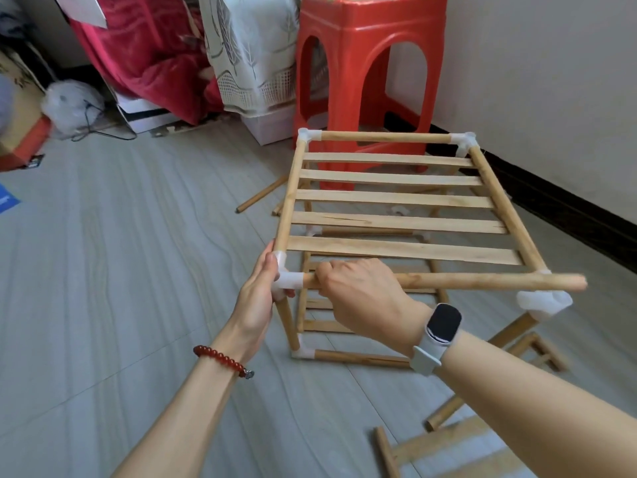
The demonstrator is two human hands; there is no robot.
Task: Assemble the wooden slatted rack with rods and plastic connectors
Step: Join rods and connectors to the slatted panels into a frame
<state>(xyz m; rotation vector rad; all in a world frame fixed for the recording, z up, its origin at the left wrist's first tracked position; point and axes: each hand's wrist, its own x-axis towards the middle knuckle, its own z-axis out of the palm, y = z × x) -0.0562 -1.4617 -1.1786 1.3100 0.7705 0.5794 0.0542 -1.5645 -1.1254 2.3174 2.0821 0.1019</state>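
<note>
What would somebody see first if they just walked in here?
Probably the wooden rack in the middle, half built on the floor, with the left hand gripping its near white corner piece and the right hand wrapped around the front rod. Behind it a bright red stool stands by the wall.

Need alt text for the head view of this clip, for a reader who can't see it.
A person's left hand grips a white plastic corner connector of a half-built wooden slatted rack while the right hand curls around the front rod, whose far end sits above the opposite connector, not inserted. Loose rods lie on the grey floor; a red plastic stool stands behind.
</note>
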